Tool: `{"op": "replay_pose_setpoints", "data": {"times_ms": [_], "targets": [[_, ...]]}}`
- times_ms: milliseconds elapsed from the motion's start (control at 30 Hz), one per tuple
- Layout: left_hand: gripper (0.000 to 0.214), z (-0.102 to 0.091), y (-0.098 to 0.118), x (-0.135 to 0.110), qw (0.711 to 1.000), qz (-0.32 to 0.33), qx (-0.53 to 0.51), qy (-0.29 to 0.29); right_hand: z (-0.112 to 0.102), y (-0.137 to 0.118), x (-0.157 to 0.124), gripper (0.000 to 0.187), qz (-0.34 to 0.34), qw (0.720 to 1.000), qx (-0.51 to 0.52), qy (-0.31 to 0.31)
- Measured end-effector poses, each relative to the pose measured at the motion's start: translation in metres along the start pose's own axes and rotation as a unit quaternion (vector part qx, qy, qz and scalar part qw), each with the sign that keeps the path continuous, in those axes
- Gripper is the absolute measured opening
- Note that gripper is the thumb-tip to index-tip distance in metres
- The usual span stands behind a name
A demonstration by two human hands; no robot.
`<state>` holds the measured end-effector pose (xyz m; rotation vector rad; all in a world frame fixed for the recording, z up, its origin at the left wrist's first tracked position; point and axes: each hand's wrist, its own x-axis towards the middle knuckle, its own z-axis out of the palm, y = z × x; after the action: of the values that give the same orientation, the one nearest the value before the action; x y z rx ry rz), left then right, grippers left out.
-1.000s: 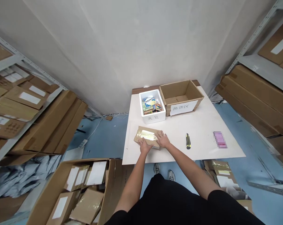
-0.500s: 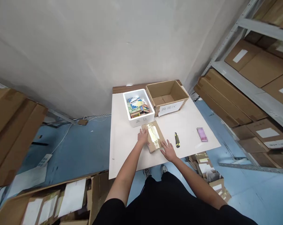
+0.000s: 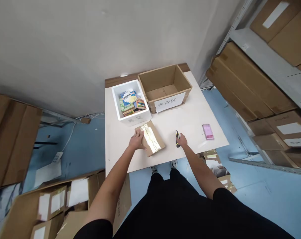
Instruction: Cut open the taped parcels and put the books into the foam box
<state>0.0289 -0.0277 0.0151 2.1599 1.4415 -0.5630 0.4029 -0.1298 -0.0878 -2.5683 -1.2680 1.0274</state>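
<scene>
Rests a loosely spread left hand (image 3: 137, 140) against the left side of the taped carton (image 3: 150, 137), touches the cutter (image 3: 177, 136) to the carton's right with a curled right hand (image 3: 182, 141) of unclear grip, and faces a white bin (image 3: 143, 116) just beyond the carton.

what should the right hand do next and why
Probably close around the box cutter and lift it from the table: the right hand is right at the cutter, though a firm grip can't be confirmed, and the left hand rests against the tape-covered parcel.
</scene>
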Motion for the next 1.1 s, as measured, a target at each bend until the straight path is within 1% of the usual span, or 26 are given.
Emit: {"op": "replay_pose_setpoints", "data": {"times_ms": [100,167,267,333,433,500,567,633,700,800,867,933,1033,1100], "targets": [[0.152,0.007,0.025,-0.011,1.000,-0.025,-0.007,-0.012,0.010,0.006,0.015,0.060,0.021,1.000,0.011,-0.009],[0.154,0.008,0.036,-0.015,0.999,-0.036,-0.006,-0.018,0.016,0.006,0.019,0.052,0.015,1.000,0.020,-0.013],[0.156,0.007,0.041,-0.018,0.998,-0.046,0.007,-0.041,0.018,-0.004,0.022,0.040,-0.029,0.997,0.061,-0.021],[0.156,0.006,0.041,-0.019,0.997,-0.047,0.012,-0.054,0.012,-0.019,0.022,0.039,-0.065,0.992,0.102,-0.022],[0.158,0.007,0.041,-0.016,0.997,-0.053,0.001,-0.057,-0.004,-0.054,0.013,0.048,-0.143,0.980,0.139,-0.018],[0.160,0.009,0.042,-0.014,0.997,-0.055,-0.011,-0.051,-0.012,-0.085,-0.001,0.055,-0.238,0.959,0.154,-0.019],[0.160,0.011,0.043,-0.012,0.997,-0.056,-0.022,-0.043,-0.014,-0.120,-0.019,0.058,-0.320,0.936,0.136,-0.055],[0.161,0.012,0.045,-0.012,0.997,-0.058,-0.029,-0.038,-0.010,-0.152,-0.038,0.058,-0.358,0.927,0.090,-0.065],[0.161,0.012,0.045,-0.012,0.997,-0.058,-0.036,-0.034,-0.002,-0.178,-0.053,0.057,-0.363,0.929,0.037,-0.066],[0.161,0.014,0.046,-0.012,0.997,-0.053,-0.050,-0.033,0.011,-0.201,-0.066,0.057,-0.324,0.942,-0.040,-0.080],[0.162,0.016,0.046,-0.011,0.996,-0.053,-0.056,-0.033,0.019,-0.207,-0.069,0.058,-0.291,0.950,-0.079,-0.083],[0.163,0.018,0.046,-0.009,0.996,-0.053,-0.060,-0.029,0.025,-0.210,-0.072,0.060,-0.269,0.955,-0.104,-0.069],[0.163,0.020,0.044,-0.008,0.996,-0.045,-0.073,-0.024,0.028,-0.210,-0.073,0.060,-0.259,0.957,-0.121,-0.048],[0.162,0.022,0.042,-0.008,0.996,-0.039,-0.083,-0.022,0.028,-0.210,-0.072,0.059,-0.263,0.956,-0.123,-0.046]]}}
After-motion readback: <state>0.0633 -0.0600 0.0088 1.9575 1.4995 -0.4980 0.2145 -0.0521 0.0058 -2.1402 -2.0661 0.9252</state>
